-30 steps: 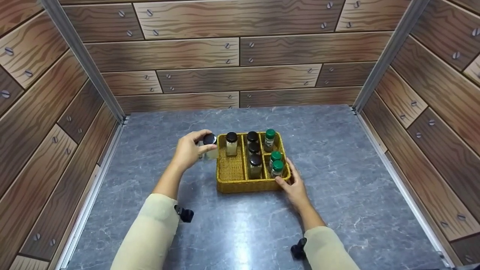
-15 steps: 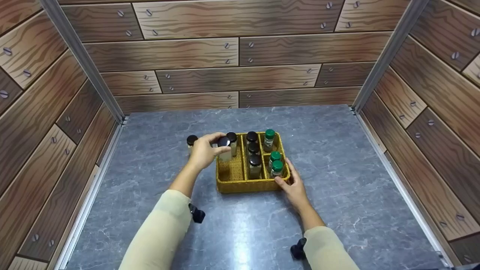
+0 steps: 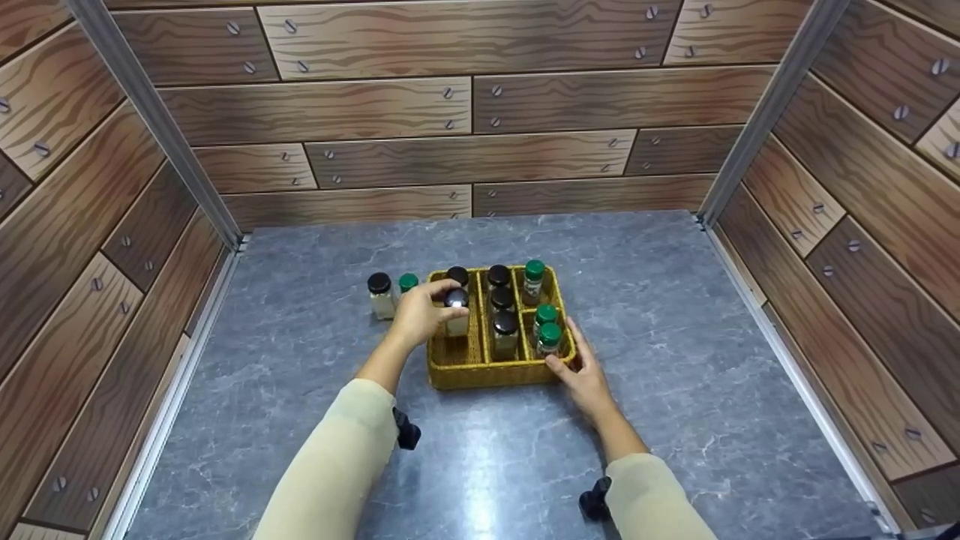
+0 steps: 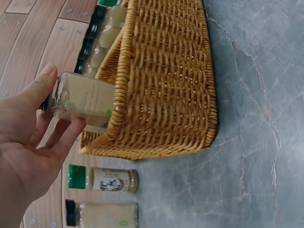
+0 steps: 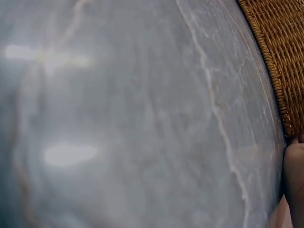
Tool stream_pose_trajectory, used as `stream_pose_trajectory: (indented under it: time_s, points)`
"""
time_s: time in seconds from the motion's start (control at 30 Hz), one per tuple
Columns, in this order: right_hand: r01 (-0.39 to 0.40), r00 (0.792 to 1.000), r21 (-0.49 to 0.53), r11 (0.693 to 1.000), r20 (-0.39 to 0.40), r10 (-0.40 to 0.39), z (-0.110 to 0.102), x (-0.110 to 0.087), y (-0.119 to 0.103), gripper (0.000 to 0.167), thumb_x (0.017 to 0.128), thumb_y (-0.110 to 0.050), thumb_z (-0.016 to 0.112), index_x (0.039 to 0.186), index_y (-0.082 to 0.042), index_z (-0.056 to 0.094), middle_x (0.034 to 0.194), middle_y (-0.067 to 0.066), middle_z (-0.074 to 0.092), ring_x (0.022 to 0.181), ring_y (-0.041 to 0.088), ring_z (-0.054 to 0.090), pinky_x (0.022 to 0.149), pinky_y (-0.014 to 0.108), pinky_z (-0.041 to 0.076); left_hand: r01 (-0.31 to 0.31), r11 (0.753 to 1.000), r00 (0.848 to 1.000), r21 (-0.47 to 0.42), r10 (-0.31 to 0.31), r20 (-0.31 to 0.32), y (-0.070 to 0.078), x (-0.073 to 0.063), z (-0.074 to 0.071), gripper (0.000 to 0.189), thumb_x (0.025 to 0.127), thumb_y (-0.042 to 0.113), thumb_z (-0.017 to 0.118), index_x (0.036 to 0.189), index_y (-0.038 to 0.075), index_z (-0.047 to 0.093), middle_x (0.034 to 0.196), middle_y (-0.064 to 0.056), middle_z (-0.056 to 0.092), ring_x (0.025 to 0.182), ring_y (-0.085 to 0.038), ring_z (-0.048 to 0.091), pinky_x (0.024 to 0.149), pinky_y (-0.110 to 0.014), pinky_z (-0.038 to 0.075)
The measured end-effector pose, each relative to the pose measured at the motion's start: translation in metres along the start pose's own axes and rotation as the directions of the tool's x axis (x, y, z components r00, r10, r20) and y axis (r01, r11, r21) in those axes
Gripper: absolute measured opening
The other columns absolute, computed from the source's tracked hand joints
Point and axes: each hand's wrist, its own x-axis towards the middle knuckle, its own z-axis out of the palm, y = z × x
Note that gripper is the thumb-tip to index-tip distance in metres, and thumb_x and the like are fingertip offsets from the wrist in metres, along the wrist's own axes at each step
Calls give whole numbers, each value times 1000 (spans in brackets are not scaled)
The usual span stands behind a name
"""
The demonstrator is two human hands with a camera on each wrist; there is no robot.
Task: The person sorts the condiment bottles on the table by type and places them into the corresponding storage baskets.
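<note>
My left hand (image 3: 420, 316) grips a black-lidded spice jar (image 3: 456, 325) near its top, thumb on one side and fingers on the other. The jar is over the left compartment of a wicker basket (image 3: 495, 376). In the left wrist view its lower end passes behind the basket's rim (image 4: 122, 90), so its base is hidden. Behind it in that compartment stands another black-lidded jar (image 3: 457, 274). My right hand (image 3: 589, 382) holds the basket's front right corner, thumb at the rim and fingers along the side. The right wrist view shows only part of this hand (image 5: 294, 175).
Three black-lidded jars (image 3: 505, 337) line the middle compartment. Green-topped shakers (image 3: 549, 336) occupy the two right compartments. Left of the basket, a black-lidded jar (image 3: 381, 298) and a green-topped shaker (image 3: 408, 283) stand on the marbled table (image 3: 315, 352). Wood-patterned walls (image 3: 390, 161) enclose it.
My left hand has carried its jar rightward from beside the basket to over the left compartment, uncovering the jar and shaker on the table. The right hand has stayed at the basket's corner.
</note>
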Motion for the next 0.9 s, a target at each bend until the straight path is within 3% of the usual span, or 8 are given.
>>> stream_pose_trajectory:
  time_s: [0.1,0.4,0.7,0.9]
  points:
    - [-3,1000,4,1000,-1,3,1,0,0,84,104,-12,73,174,-22,27,182,18,17,168,41,20,136,60,20,11,1000,1000,10,-11,-10,-3,1,5,53,88,30,90,136,15,76,133,-11,78,125,-32,72,106,-48,60]
    - [6,1000,42,999,-3,-5,0,0,1,83,104,-10,73,173,-24,29,181,16,21,166,38,24,136,57,23,-31,999,999,10,31,-20,-10,5,17,47,89,21,90,133,11,76,133,-19,76,123,-35,73,106,-50,60]
    - [-1,1000,56,998,-4,1,0,-2,0,83,104,-11,73,173,-25,29,181,14,20,167,36,23,137,55,21,-47,994,998,100,51,-34,-14,5,19,43,90,23,89,130,16,78,130,-19,75,124,-37,69,109,-52,56]
    - [4,1000,53,999,-8,-4,0,-1,2,82,104,-10,73,173,-24,30,180,14,22,165,35,26,136,55,24,-6,995,998,98,12,-67,-15,4,21,45,91,25,89,133,16,76,131,-18,74,122,-36,70,106,-52,58]
